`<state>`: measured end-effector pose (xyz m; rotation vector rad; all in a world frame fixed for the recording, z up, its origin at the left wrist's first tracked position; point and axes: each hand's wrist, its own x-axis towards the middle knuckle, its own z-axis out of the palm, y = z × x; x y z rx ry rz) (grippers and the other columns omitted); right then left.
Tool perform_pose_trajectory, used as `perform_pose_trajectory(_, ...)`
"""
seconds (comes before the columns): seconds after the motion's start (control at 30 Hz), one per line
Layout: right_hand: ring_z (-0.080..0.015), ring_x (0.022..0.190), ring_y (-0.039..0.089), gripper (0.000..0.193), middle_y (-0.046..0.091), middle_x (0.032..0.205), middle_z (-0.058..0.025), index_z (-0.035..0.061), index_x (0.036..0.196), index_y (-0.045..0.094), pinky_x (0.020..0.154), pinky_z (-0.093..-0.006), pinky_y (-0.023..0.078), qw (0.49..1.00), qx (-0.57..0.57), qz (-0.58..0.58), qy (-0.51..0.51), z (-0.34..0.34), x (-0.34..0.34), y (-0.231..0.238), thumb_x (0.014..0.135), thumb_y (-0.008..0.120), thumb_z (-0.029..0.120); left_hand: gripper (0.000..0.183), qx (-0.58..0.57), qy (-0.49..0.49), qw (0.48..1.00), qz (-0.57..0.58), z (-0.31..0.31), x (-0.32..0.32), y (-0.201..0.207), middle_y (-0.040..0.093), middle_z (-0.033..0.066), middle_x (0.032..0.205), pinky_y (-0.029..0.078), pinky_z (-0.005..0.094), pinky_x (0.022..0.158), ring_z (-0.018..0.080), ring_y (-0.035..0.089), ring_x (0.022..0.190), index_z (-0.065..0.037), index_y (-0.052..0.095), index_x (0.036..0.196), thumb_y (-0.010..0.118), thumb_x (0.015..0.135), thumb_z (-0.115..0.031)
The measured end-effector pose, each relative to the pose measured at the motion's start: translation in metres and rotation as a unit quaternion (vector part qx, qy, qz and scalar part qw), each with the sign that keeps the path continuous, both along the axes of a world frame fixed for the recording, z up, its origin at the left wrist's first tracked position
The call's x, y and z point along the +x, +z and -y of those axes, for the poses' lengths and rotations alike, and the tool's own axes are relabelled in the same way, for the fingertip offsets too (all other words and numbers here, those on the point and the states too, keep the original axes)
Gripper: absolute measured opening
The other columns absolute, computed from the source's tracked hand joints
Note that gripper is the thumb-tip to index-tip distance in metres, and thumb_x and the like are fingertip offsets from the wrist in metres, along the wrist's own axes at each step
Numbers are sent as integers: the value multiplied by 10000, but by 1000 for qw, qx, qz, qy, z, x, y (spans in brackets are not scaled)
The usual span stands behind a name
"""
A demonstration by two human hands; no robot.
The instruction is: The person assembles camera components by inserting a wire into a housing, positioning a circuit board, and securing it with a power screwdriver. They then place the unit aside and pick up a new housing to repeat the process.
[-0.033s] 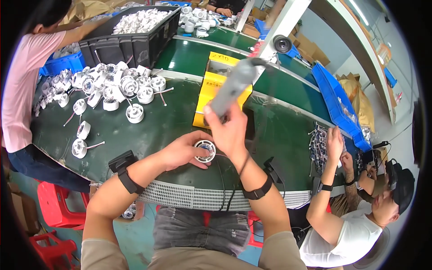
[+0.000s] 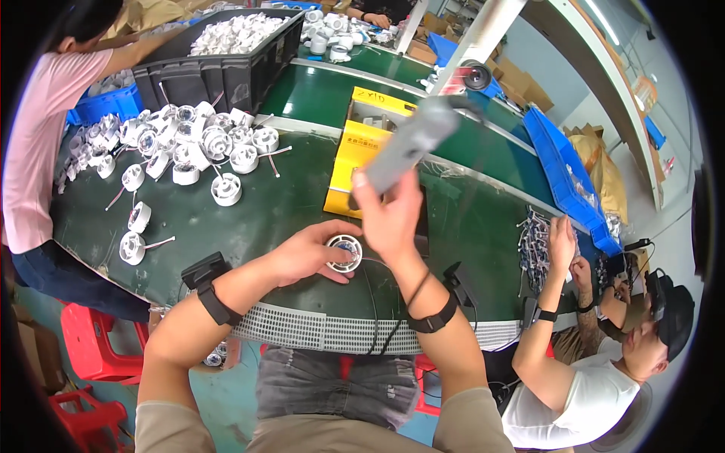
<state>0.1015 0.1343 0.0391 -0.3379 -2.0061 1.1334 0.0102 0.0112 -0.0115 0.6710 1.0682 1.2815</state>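
My left hand (image 2: pixel 310 255) grips a round white plastic housing (image 2: pixel 345 266) near the table's front edge, its thumb resting over the open face with small parts inside. A thin wire runs from the housing to the right. Just above it, my right hand (image 2: pixel 389 215) is closed round the lower part of a grey electric screwdriver (image 2: pixel 411 147). The tool slants up and to the right, smeared by motion, and a dark cord hangs at its top end. Its bit is not visible. Behind it stands a yellow box (image 2: pixel 355 155), partly covered by the tool and hand.
A pile of white housings with wires (image 2: pixel 189 147) covers the table's left side. Behind it stands a black crate (image 2: pixel 204 83) of white parts. Wired parts (image 2: pixel 534 249) lie at right, beside a co-worker's hands (image 2: pixel 563 245) and a blue tray (image 2: pixel 563 170). Another person works at far left.
My right hand has shifted slightly right with the screwdriver, whose top end has swung to the right. The left hand and the housing have hardly moved.
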Motion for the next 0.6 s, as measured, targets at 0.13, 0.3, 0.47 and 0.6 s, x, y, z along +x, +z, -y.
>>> perform_pose_trajectory(0.13,-151,579,542,520,529,721,-68,1,1374,266,577,-283,459,958,-44,-283,-6,-12,-13,21,913,495,76,364,-7,-20,1000,-8,-2,1,4,596,114,1056,594,343,792,202,642,903,-19,513,1266,571,907,-33)
perform_pose_trajectory(0.3,-149,472,486,429,485,613,-53,11,1297,335,479,-294,412,954,-109,-274,-55,-20,-26,26,931,528,123,309,-21,-10,1000,-7,-1,-1,2,599,109,1038,594,341,791,202,649,874,-20,539,1219,566,912,-39)
perform_pose_trajectory(0.47,-143,473,484,398,484,608,-52,10,1274,357,463,-286,403,956,-103,-266,-68,-21,-28,21,939,532,134,295,-28,-8,1000,-10,-4,1,3,599,113,1036,597,346,777,209,652,870,-16,535,1207,563,914,-41)
perform_pose_trajectory(0.6,-140,465,478,357,484,601,-53,11,1237,373,457,-285,401,959,-100,-252,-78,-18,-33,19,941,531,131,296,-29,-1,999,-17,-3,0,1,597,115,1038,599,345,767,211,654,867,-12,528,1209,562,917,-48)
